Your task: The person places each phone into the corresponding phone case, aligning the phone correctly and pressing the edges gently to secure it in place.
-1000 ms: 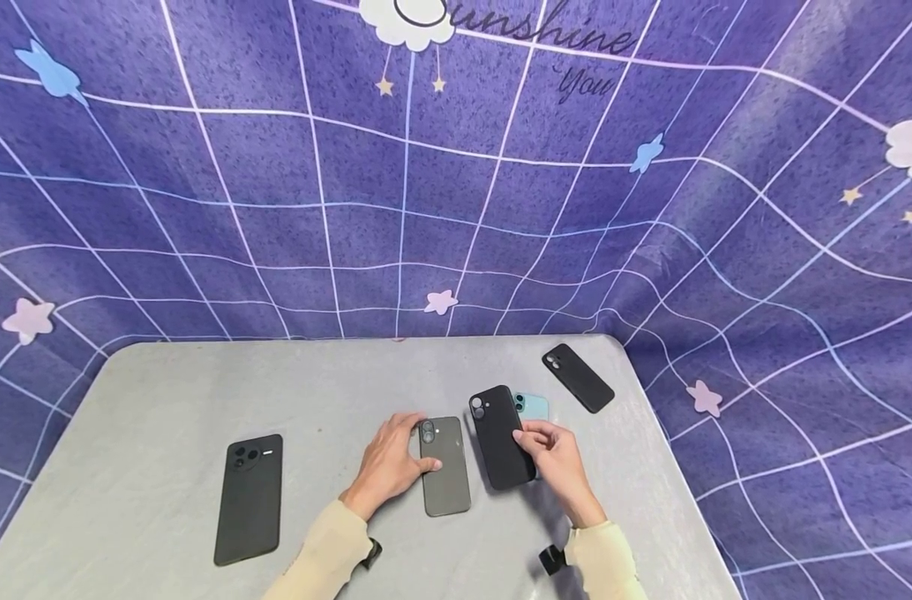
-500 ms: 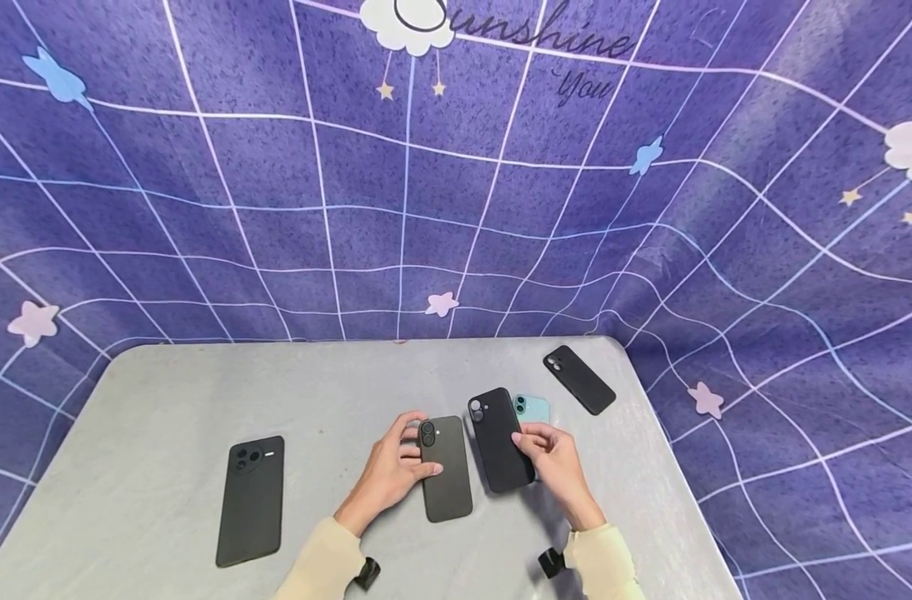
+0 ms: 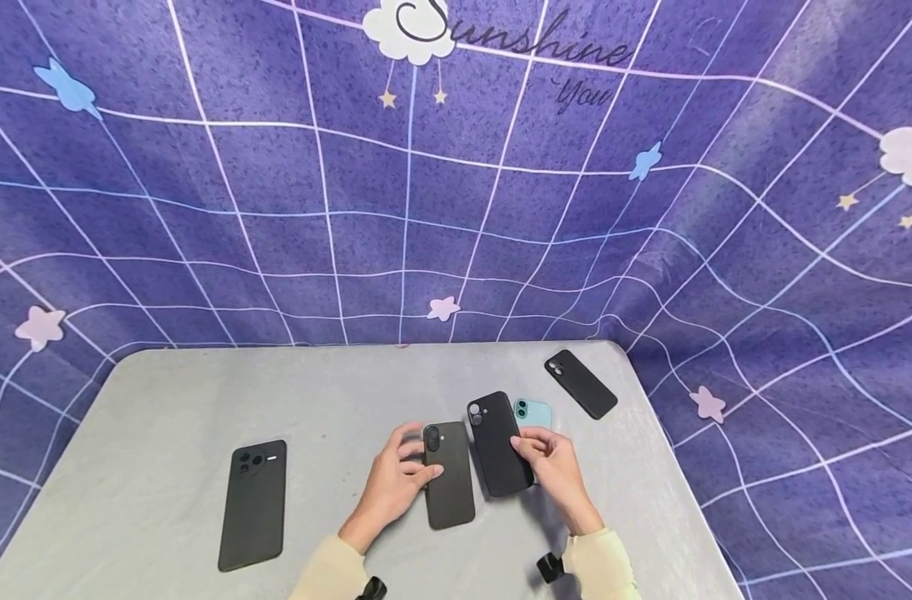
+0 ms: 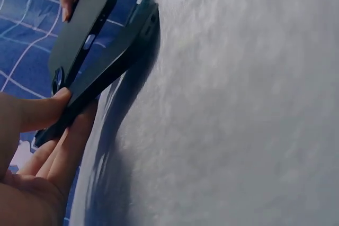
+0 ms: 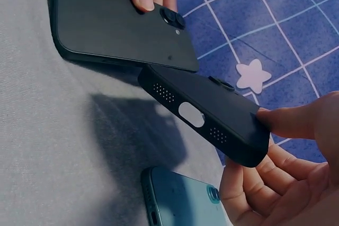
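Observation:
In the head view my left hand (image 3: pixel 396 479) grips a dark grey phone (image 3: pixel 452 496), back up, by its left edge. The thumb lies on the back; fingers reach beneath. In the left wrist view the camera end of this phone (image 4: pixel 108 67) is tilted up off the table. My right hand (image 3: pixel 557 471) pinches a black phone case (image 3: pixel 497 458) by its right edge, close beside the phone. The right wrist view shows the port cutout and speaker holes along the bottom edge of this case (image 5: pixel 175 101), which is raised above the table. The case appears unfilled at its camera cutout.
A teal phone (image 3: pixel 537 414) lies partly hidden behind the right hand and case. Another black phone case (image 3: pixel 580 384) lies near the table's back right corner. A larger dark phone (image 3: pixel 253 508) rests on the left. A patterned purple cloth (image 3: pixel 351 208) hangs behind the grey table (image 3: pixel 178 400).
The left hand has shifted its hold, with its fingers now beneath the phone and the phone's camera end lifted. The right hand and the case have hardly moved.

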The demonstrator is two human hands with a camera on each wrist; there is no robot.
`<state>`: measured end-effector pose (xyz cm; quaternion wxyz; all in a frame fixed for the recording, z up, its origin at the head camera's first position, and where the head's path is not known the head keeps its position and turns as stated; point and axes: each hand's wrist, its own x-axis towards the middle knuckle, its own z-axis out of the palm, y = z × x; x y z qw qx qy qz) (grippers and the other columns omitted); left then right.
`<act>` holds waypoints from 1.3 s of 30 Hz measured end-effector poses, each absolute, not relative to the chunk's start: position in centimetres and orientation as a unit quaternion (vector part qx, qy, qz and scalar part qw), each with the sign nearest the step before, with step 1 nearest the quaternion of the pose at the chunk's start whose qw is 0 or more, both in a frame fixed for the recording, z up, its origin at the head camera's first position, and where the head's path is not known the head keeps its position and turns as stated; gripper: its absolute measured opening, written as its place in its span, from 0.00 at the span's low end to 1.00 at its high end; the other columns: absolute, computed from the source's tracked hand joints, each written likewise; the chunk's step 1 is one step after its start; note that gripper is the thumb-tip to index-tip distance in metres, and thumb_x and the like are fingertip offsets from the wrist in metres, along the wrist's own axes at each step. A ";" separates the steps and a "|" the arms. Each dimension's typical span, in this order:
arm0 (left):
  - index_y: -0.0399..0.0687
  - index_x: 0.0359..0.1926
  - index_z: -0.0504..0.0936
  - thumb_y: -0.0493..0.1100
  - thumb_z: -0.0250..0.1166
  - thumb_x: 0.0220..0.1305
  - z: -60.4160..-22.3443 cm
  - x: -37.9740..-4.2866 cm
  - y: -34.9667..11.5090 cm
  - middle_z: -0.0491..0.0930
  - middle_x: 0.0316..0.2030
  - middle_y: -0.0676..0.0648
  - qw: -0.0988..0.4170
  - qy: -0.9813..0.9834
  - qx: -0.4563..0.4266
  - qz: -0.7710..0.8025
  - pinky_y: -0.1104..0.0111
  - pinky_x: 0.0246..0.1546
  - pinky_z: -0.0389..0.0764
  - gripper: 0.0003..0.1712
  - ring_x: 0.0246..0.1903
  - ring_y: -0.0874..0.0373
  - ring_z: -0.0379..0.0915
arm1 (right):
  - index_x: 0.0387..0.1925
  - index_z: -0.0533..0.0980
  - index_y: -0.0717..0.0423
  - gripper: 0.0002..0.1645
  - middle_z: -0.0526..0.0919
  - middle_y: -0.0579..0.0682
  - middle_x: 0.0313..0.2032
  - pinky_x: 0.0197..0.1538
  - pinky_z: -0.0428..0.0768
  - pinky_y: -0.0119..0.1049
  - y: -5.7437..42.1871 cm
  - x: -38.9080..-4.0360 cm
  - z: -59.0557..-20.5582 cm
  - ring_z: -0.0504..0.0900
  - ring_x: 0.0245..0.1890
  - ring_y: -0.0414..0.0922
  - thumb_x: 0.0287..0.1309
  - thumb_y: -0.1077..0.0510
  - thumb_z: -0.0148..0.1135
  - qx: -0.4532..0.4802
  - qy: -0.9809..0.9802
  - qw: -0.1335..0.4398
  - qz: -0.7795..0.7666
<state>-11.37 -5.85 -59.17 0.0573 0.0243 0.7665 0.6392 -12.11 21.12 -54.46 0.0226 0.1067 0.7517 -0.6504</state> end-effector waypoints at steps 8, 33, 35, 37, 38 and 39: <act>0.38 0.67 0.78 0.36 0.77 0.65 -59.3 -10.6 -6.1 0.91 0.42 0.42 0.048 0.765 -0.010 0.642 0.72 0.42 0.87 0.31 0.40 0.53 0.90 | 0.45 0.85 0.70 0.10 0.91 0.58 0.35 0.37 0.84 0.29 21.1 -12.1 -54.6 0.88 0.30 0.41 0.67 0.65 0.72 0.110 0.742 0.025 -0.660; 0.23 0.60 0.80 0.36 0.75 0.67 -58.7 -8.9 -6.5 0.90 0.37 0.40 0.080 0.744 -0.009 0.663 0.67 0.33 0.90 0.26 0.34 0.55 0.89 | 0.45 0.85 0.69 0.09 0.92 0.57 0.35 0.37 0.83 0.27 20.9 -12.1 -54.8 0.87 0.30 0.40 0.67 0.65 0.72 0.117 0.756 0.018 -0.644; 0.22 0.61 0.80 0.37 0.76 0.67 -58.7 -8.7 -6.7 0.91 0.38 0.41 0.081 0.742 -0.017 0.665 0.68 0.34 0.90 0.28 0.33 0.56 0.89 | 0.45 0.85 0.69 0.10 0.92 0.57 0.35 0.37 0.82 0.27 20.8 -12.1 -54.9 0.87 0.30 0.39 0.67 0.65 0.72 0.117 0.755 0.018 -0.645; 0.22 0.61 0.80 0.37 0.76 0.66 -58.5 -8.5 -7.0 0.91 0.38 0.41 0.081 0.745 -0.023 0.662 0.68 0.33 0.90 0.28 0.31 0.57 0.88 | 0.45 0.85 0.69 0.10 0.92 0.57 0.35 0.36 0.82 0.27 20.9 -12.0 -55.1 0.87 0.30 0.39 0.67 0.64 0.72 0.115 0.752 0.019 -0.648; 0.22 0.61 0.80 0.37 0.76 0.66 -58.4 -8.4 -7.1 0.90 0.38 0.41 0.080 0.749 -0.025 0.658 0.68 0.33 0.90 0.28 0.30 0.57 0.87 | 0.45 0.85 0.70 0.11 0.92 0.57 0.35 0.36 0.82 0.27 20.9 -12.0 -55.2 0.87 0.30 0.39 0.67 0.64 0.72 0.113 0.752 0.020 -0.650; 0.22 0.61 0.80 0.37 0.76 0.66 -58.3 -8.2 -7.3 0.90 0.38 0.42 0.081 0.751 -0.025 0.655 0.69 0.33 0.89 0.28 0.29 0.57 0.87 | 0.45 0.85 0.70 0.11 0.92 0.57 0.35 0.36 0.82 0.27 20.9 -12.0 -55.2 0.87 0.30 0.39 0.67 0.64 0.72 0.111 0.750 0.021 -0.652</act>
